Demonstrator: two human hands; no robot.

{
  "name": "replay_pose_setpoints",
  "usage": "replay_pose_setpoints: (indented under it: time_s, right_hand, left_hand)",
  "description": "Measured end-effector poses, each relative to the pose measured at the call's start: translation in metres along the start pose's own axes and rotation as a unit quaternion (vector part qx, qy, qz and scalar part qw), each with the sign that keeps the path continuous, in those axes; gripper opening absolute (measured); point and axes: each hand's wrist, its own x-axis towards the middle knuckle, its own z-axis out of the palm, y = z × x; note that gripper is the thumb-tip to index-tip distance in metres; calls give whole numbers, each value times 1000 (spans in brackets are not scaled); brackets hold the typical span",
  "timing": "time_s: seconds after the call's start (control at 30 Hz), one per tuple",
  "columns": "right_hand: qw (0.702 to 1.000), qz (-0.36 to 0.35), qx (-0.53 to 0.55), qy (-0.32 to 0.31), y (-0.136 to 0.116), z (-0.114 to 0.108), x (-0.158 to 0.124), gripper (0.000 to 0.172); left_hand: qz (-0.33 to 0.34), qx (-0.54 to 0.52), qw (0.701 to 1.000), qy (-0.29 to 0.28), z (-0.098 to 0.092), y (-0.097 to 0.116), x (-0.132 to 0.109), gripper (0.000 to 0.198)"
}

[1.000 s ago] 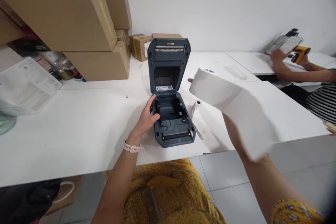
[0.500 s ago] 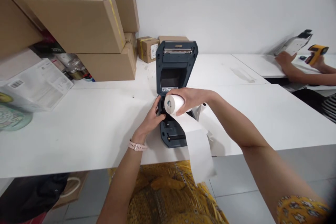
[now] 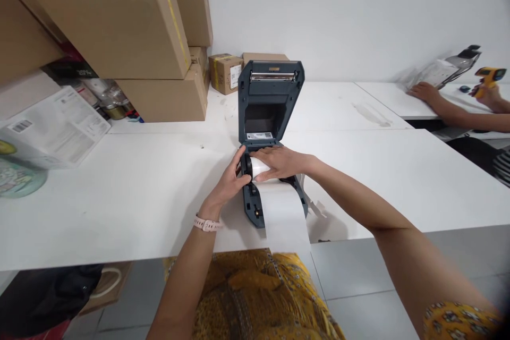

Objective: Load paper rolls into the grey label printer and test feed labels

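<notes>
A dark grey label printer (image 3: 269, 96) stands on the white table (image 3: 119, 196) with its lid tipped up. A white paper roll (image 3: 260, 166) sits in its bay, and a strip of paper (image 3: 285, 218) trails forward over the printer's front and past the table edge. My right hand (image 3: 281, 162) lies over the roll, fingers curled on it. My left hand (image 3: 233, 179) grips the printer's left side by the roll holder; a pink watch is on that wrist.
Stacked cardboard boxes (image 3: 119, 37) and a printed sheet (image 3: 56, 127) crowd the back left. Small boxes (image 3: 225, 71) stand behind the printer. At the far right another person's hands (image 3: 426, 91) handle a package and a yellow scanner (image 3: 490, 74).
My right hand has lowered the roll from above the printer down into its bay. The paper strip now lies flat over the printer's front. My left hand has stayed on the printer's side.
</notes>
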Motion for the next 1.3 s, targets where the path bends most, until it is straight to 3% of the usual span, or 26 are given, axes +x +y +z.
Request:
replay_pose_setpoints:
  time_s: [0.1,0.17,0.27,0.33,0.37,0.5,0.57,0.7,0.8,0.87,0.9,0.97,1.1,1.2,1.3]
  right_hand:
    - [993,-60,65,83,-3,-16,-13,64]
    - [959,-85,116,242,-9,-37,-22,44]
    - [834,-52,107,539,-11,-73,-26,35]
    - [771,-13,76,633,-3,-94,-20,40]
    - [766,3,69,639,5,-102,-16,45]
    - [841,25,96,533,33,-114,3,72]
    - [855,32,113,506,34,-108,4,76]
    - [830,29,121,543,5,-83,-15,60]
    - [800,-16,117,589,-21,-58,-37,48]
    - [791,-54,112,599,-33,-42,-50,43]
    - [793,-64,110,596,-36,-35,-55,42]
    - [801,-61,105,587,-41,-22,-63,44]
    - [817,8,86,570,-47,1,-75,57]
    - [822,19,88,563,-53,20,-85,60]
    - [817,-16,110,566,-60,47,-97,57]
  left_hand:
    - [-1,-7,1000,7,0,-3,1,93]
    - [4,-10,1000,10,0,-7,2,93]
    - [10,-9,1000,11,-2,-12,4,92]
    - [11,-8,1000,10,-3,-15,3,91]
    - [13,-6,1000,10,-3,-16,3,90]
    - [19,10,1000,15,-4,-17,2,85]
    - [20,12,1000,18,-5,-18,3,84]
    - [19,19,999,35,-5,-16,6,81]
    - [74,73,983,151,5,-5,-3,49]
    - [153,151,947,237,20,7,-18,23]
    - [187,189,933,242,28,14,-26,22]
    - [213,245,929,178,47,26,-42,29]
    - [190,377,906,25,79,31,-62,41]
    - [189,425,885,-14,94,21,-81,60]
    - [232,454,860,-10,104,13,-115,65]
